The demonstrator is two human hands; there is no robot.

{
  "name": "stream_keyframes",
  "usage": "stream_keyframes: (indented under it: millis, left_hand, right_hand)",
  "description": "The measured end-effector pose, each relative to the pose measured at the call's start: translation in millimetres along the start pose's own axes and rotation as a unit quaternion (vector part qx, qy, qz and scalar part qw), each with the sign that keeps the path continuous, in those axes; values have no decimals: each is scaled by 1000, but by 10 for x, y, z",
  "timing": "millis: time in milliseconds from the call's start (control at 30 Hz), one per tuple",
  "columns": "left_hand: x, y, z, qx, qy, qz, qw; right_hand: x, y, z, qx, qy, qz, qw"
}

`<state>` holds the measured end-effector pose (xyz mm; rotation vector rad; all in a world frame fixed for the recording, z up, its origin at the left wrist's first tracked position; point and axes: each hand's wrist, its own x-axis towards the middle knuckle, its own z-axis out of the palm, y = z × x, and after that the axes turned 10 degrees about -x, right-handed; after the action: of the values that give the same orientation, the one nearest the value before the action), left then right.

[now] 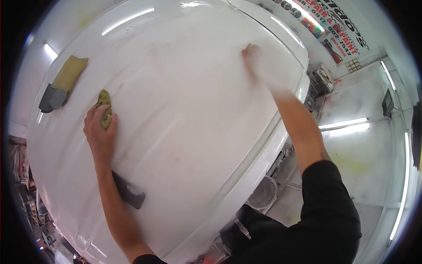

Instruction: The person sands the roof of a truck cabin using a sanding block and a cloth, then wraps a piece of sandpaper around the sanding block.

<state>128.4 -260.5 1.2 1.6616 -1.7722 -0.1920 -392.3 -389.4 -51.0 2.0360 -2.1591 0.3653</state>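
At frame left, our left hand (100,134) grips a crumpled olive-green cloth (104,97), best pressed evenly against the curved white panel (189,110); at upper right, our blurred right hand's (250,57) grip we cannot tell.

Both arms outstretched, left hand (100,132) with fingers curled, right hand (253,64) motion-blurred.

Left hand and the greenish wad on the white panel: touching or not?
Touching. The head view shows the left hand with its fingers and thumb curled around the lower part of the greenish wad, no gap between them.
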Motion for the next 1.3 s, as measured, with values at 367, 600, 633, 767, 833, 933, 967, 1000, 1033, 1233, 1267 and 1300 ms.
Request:
stream_keyframes:
  millis: [367,600,633,767,833,933,967,1000,1033,1233,1267,1300]
  left_hand:
    - [3,-88,42,-30,1,23,999]
    - [-10,-16,45,-21,7,18,1000]
    - [-11,-54,48,-21,4,27,999]
    - [-2,-62,48,-16,-25,19,999]
    - [1,-34,11,-24,-14,5,1000]
    - [-18,33,6,-30,-4,6,1000]
    - [2,-65,31,-18,3,28,999]
    - [5,-121,66,-10,16,42,999]
    - [-18,-130,78,-16,21,35,999]
    - [12,-197,107,-28,22,48,998]
    - [26,-178,74,1,15,57,998]
    - [6,-32,-1,-10,12,34,999]
  right_hand:
    - [-915,658,69,52,37,-103,993]
    - [-2288,-636,-339,-25,51,-22,998]
    - [-2779,-1021,-720,8,-7,-56,998]
    - [-2244,-348,-450,75,11,-78,994]
    - [-1458,490,-96,9,52,-29,998]
    - [-1192,544,-32,-39,40,87,995]
    - [-1465,270,-241,-19,0,74,997]
    - [-1717,-3,-453,-5,-38,51,998]
    - [-2055,-274,-572,-3,-21,-25,999]
    - [-1731,-870,-497,13,-13,-294,956]
    - [-1003,-914,-219,15,35,-290,956]
    - [-333,-1018,79,21,80,-283,956]
